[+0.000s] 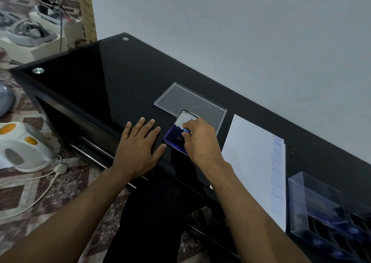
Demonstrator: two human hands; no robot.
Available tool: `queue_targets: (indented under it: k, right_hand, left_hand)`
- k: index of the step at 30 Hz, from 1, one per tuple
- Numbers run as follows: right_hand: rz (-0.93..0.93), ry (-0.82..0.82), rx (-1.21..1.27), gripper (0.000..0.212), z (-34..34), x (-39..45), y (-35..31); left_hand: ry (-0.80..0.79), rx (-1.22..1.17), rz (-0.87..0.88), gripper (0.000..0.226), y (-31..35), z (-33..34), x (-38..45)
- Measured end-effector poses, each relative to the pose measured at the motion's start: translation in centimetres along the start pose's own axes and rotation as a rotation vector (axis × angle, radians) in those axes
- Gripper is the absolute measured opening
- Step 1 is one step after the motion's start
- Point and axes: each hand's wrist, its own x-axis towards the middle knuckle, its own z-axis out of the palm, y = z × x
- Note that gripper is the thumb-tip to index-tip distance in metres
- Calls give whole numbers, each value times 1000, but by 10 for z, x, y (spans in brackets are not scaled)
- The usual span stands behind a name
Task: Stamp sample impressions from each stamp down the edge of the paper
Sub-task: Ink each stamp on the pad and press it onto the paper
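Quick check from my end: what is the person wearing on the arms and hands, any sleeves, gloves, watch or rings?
Both forearms are bare right down to the frame edge, with no sleeve in view. The left hand and right hand have no gloves. No watch, bracelet or ring shows on the wrists or visible fingers.

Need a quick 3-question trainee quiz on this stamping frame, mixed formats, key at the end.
1. True or false: the left hand lies flat and open on the black table, holding nothing.
2. Multiple choice: the stamp in the right hand is over A) the paper, B) the blue ink pad, C) the stamp tray.
3. Fill in: the blue impressions run down the paper's ____ edge, as seen by the camera.

Key: 1 true; 2 B; 3 right.
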Motion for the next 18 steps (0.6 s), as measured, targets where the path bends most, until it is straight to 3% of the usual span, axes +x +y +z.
queue_targets:
  k: [12,18]
  right_hand:
    - [-32,-28,-59,33,-10,-3,-1]
    - [-54,105,35,27,-6,-9,3]
  left_hand:
    - [9,14,3,71,0,1,0]
    - [5,17,-2,72,2,0,0]
